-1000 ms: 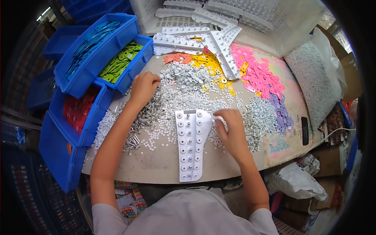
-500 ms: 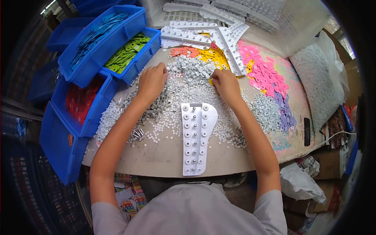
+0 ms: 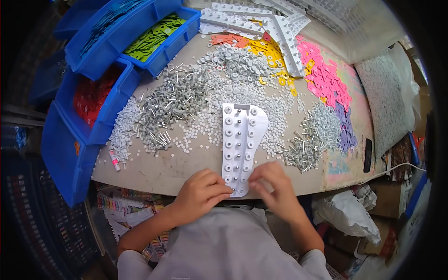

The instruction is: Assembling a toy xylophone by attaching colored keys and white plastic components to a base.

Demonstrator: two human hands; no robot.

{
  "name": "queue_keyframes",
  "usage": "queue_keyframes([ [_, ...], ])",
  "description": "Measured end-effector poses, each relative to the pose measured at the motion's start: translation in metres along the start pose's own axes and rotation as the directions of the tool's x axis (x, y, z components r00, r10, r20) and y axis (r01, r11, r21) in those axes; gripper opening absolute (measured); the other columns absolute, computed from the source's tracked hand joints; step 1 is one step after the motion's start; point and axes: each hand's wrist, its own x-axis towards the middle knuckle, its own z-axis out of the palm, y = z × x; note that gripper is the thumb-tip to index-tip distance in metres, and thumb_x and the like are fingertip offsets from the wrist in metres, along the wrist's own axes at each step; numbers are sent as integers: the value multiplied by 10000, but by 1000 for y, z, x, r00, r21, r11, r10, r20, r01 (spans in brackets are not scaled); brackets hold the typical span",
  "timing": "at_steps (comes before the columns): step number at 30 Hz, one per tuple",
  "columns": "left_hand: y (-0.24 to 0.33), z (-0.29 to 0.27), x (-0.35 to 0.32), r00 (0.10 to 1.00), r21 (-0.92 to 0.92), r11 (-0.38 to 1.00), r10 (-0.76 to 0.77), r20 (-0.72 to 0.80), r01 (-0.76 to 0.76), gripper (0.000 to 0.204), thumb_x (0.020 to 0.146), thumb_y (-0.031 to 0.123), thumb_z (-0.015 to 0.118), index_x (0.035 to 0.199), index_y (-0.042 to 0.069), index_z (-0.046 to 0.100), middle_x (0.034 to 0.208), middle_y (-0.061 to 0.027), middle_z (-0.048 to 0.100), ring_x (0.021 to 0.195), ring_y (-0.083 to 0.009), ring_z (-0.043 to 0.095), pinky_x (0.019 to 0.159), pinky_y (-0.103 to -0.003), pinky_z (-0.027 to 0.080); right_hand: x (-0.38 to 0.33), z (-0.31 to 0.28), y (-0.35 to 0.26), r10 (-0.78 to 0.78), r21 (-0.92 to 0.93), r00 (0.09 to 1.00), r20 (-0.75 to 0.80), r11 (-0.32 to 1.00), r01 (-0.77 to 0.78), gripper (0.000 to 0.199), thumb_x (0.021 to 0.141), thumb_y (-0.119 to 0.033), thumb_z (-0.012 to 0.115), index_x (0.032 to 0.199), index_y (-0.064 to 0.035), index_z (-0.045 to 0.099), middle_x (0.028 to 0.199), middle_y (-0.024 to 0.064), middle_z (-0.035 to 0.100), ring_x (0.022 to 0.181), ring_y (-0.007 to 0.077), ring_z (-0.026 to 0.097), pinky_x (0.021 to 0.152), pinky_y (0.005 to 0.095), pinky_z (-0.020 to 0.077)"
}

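White plastic plate [image 3: 241,142] with rows of pegs lies at the table's [image 3: 154,170] near edge, lengthwise between your hands.
Your left hand [image 3: 201,192] and right hand [image 3: 273,184] pinch its near end with curled fingers, apparently steadying it; grey pins [image 3: 170,105] sit within reach.

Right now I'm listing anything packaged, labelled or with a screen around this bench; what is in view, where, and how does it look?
Dark phone-like slab: right table edge, flat, black; I cannot tell if it is lit.
Clear bag of small white parts: far right, bulging.
White plastic bags: below the right table edge, crumpled.
Printed colourful sheets: under the table's left, near the left hand.
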Motion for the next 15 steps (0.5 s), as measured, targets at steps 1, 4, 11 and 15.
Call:
queue_keyframes([
  [1, 1, 4, -4, 1000, 16, 1000, -1, -20, 1, 175, 805, 48, 850, 972, 67, 800, 896, -44, 667, 841, -244, 627, 738, -362, 508, -8, 6, -5, 33, 20, 999, 18, 999, -34, 120, 874, 5, 746, 980, -21, 695, 1021, 105, 675, 1022, 300, 613, 906, 379, 484],
  [4, 0, 15, -10, 995, 121, 993, 6, -96, 6, 172, 798, 31, 848, 959, 71, 803, 888, -46, 669, 830, -245, 626, 716, -362, 507, -19, 23, -3, 69, 47, 998, 11, 996, -70, 115, 874, 4, 745, 976, -21, 698, 1005, 100, 668, 1000, 305, 608, 894, 385, 483],
  [11, -8, 31, -14, 978, 19, 998, -62, -199, 67, 198, 792, 20, 840, 976, 42, 770, 867, -51, 665, 786, -264, 622, 705, -368, 508, -25, 43, 8, 70, 61, 994, -90, 996, -64, 134, 866, 15, 749, 986, -6, 692, 980, 109, 658, 923, 309, 616, 806, 385, 501],
  [15, -10, 36, -21, 973, 190, 982, 68, -221, -26, 205, 794, 23, 842, 982, 53, 765, 859, -52, 674, 775, -260, 623, 684, -373, 489, -33, 58, 20, 76, 75, 985, -152, 995, -65, 158, 846, 17, 774, 979, -10, 693, 956, 117, 643, 884, 311, 619, 760, 379, 500],
])
